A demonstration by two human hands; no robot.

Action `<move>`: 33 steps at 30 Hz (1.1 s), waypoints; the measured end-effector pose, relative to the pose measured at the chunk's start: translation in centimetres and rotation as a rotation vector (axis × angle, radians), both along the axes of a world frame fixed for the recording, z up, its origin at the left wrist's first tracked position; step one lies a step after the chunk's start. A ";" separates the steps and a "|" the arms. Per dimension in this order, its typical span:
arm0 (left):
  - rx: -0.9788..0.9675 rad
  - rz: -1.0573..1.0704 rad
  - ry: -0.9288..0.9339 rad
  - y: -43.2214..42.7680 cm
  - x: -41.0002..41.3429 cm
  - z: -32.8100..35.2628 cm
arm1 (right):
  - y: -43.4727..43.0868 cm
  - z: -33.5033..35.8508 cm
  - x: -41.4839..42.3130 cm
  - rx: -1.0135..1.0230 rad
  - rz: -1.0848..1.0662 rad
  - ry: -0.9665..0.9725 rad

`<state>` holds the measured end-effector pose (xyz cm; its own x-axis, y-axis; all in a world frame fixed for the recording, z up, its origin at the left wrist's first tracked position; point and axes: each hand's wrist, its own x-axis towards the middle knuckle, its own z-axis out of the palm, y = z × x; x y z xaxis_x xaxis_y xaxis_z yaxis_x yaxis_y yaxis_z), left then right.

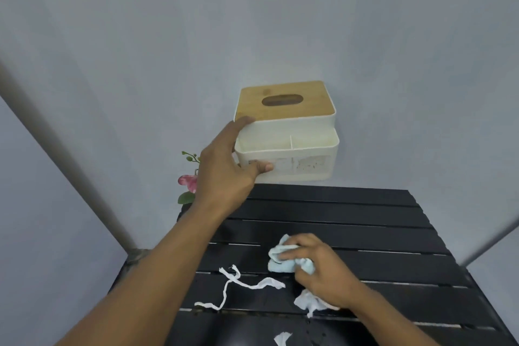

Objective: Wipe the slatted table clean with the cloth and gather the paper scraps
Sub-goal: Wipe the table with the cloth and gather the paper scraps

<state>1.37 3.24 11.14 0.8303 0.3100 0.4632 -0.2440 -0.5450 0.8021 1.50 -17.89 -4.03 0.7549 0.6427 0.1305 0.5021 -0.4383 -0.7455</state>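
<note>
Home rm: tissue box [283, 114], pink flower [187, 181], slatted table [365, 222]

Left hand [224, 168] holds tissue box [286, 132] aloft; right hand [325, 270] presses cloth [283, 258] on slatted table [351, 213].

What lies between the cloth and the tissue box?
Head view: only bare slats of the table lie between the cloth, gripped by the right hand, and the tissue box in the left hand.
</note>
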 end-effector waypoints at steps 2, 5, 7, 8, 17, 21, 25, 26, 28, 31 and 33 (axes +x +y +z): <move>0.003 -0.008 0.000 -0.9 -0.5 -1.9 | -2.0 0.4 -0.2 0.105 -0.216 0.002; 0.044 -0.020 0.013 -2.1 -1.0 -5.1 | -5.7 0.0 0.9 0.111 -0.634 -0.079; 0.061 -0.018 0.040 -2.7 -1.2 -7.1 | -7.2 -0.8 1.4 -0.004 -0.794 -0.133; 0.062 -0.020 0.052 -3.0 -1.2 -8.0 | -7.3 -1.0 1.4 -0.028 -0.816 -0.139; 0.086 -0.029 0.159 -3.9 0.2 -12.2 | -7.5 -1.4 0.8 -0.071 -0.754 -0.148; 0.115 -0.025 0.193 -3.9 0.4 -13.3 | -7.7 -1.3 0.8 -0.021 -0.737 -0.182; 0.130 -0.020 0.229 -4.0 0.6 -13.9 | -8.4 -0.4 0.2 0.386 -0.646 0.010; 0.141 -0.021 0.254 -4.1 0.6 -13.8 | -8.9 -0.4 0.2 0.496 -0.665 0.068; 0.211 0.018 0.263 -4.7 0.1 -13.6 | -10.6 -0.4 0.2 0.470 -0.696 0.077; 0.344 0.070 0.009 -7.6 -2.0 -13.0 | -14.2 -1.4 0.8 -0.133 -0.639 -0.128; 0.377 -0.138 -0.112 -11.0 -3.1 -13.0 | -15.3 -2.3 1.2 -0.372 -0.625 -0.211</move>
